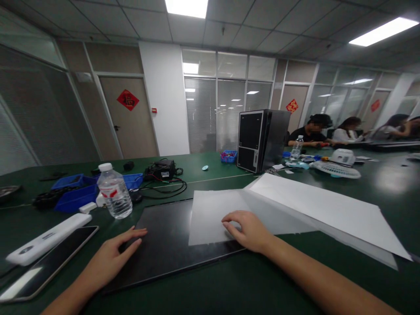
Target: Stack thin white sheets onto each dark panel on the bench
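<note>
A flat black panel (164,245) with a shiny surface lies on the table in front of me. My left hand (113,251) is at its left edge, thumb and fingers apart, holding nothing that I can see. Over the panel's right part lies a thin translucent sheet (210,218), which runs on to the right past the panel. My right hand (247,229) rests on this sheet with bent fingers; thumb and index tips are close but look slightly apart. Beside it to the right is a large white sheet (321,205), partly overlapping the translucent one.
Left of the panel are a water bottle (114,192), a phone (49,262), a long white device (49,238) and blue trays (77,199). Behind stand a power adapter (162,168) with cables and a black computer tower (262,140). Several people sit at the far right.
</note>
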The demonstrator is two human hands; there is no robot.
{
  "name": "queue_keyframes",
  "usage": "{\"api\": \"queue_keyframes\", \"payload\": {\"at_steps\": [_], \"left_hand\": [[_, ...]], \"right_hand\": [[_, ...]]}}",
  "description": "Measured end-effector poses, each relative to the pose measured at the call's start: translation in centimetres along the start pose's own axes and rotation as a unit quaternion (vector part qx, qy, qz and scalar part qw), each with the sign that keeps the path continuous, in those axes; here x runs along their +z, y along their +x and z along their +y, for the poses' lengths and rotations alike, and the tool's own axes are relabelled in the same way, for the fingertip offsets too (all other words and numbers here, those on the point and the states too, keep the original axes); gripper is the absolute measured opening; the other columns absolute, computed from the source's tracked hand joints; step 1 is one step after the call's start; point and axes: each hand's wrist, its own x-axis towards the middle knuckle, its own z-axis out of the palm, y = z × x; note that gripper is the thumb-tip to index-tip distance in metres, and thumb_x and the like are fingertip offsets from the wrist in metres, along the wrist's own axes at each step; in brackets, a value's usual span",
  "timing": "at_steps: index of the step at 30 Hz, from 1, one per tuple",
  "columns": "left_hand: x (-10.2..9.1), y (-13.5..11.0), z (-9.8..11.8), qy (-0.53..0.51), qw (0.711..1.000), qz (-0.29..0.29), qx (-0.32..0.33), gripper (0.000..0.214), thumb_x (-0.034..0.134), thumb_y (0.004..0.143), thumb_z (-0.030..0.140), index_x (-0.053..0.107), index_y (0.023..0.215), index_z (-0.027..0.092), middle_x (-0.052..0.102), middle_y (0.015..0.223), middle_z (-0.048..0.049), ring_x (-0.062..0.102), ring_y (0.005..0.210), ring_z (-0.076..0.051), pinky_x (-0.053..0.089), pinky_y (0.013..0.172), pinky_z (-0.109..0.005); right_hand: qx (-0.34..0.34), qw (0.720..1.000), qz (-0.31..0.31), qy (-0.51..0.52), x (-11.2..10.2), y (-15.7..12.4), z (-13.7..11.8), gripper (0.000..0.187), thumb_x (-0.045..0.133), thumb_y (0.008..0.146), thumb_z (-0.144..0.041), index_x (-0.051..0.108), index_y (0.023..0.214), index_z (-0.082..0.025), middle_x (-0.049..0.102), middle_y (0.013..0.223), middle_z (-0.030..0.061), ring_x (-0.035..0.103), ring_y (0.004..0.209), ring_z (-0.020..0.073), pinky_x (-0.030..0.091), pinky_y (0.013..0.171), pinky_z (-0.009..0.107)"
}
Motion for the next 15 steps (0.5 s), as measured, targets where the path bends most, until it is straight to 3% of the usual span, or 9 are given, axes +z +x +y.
{"api": "queue_keyframes", "payload": {"at_steps": [3, 8, 11, 15], "left_hand": [[0.0, 0.0, 0.1, -0.002, 1.0, 0.002, 0.001, 0.051, 0.057, 0.086, 0.069, 0.079, 0.114, 0.033, 0.076, 0.128, -0.0041, 0.064, 0.13, -0.031, 0.054, 0.107, -0.045], [-0.2, 0.0, 0.1, -0.004, 1.0, 0.004, 0.002, 0.052, 0.056, 0.086, 0.07, 0.08, 0.112, 0.033, 0.077, 0.126, -0.0044, 0.064, 0.129, -0.032, 0.055, 0.105, -0.045], [-0.3, 0.0, 0.0, -0.002, 1.0, 0.002, 0.002, 0.051, 0.056, 0.086, 0.069, 0.079, 0.114, 0.033, 0.077, 0.127, -0.0041, 0.063, 0.131, -0.031, 0.053, 0.107, -0.045], [-0.2, -0.1, -0.4, 0.008, 1.0, -0.009, -0.008, 0.049, 0.054, 0.088, 0.066, 0.078, 0.117, 0.034, 0.073, 0.133, -0.0037, 0.06, 0.134, -0.032, 0.05, 0.11, -0.048]], "right_hand": [[0.059, 0.997, 0.039, -0.023, -0.3, 0.1, 2.0, 0.038, 0.041, 0.104, -0.036, 0.075, 0.111, -0.021, 0.077, 0.114, 0.0082, 0.068, 0.106, 0.0223, 0.046, 0.097, 0.033], [0.13, 0.987, 0.057, -0.07, -0.5, -0.1, 4.7, 0.036, 0.044, 0.1, -0.029, 0.077, 0.097, -0.014, 0.077, 0.095, 0.0169, 0.07, 0.09, 0.0296, 0.048, 0.085, 0.039], [0.088, 0.994, 0.036, -0.058, 0.1, -0.2, 3.4, 0.032, 0.048, 0.099, -0.03, 0.077, 0.097, -0.017, 0.078, 0.093, 0.0128, 0.071, 0.09, 0.0262, 0.047, 0.087, 0.037], [-0.002, 1.0, 0.017, -0.025, 0.8, 0.0, 0.5, 0.029, 0.05, 0.101, -0.035, 0.074, 0.112, -0.024, 0.077, 0.11, 0.0046, 0.068, 0.102, 0.02, 0.04, 0.105, 0.035]]}}
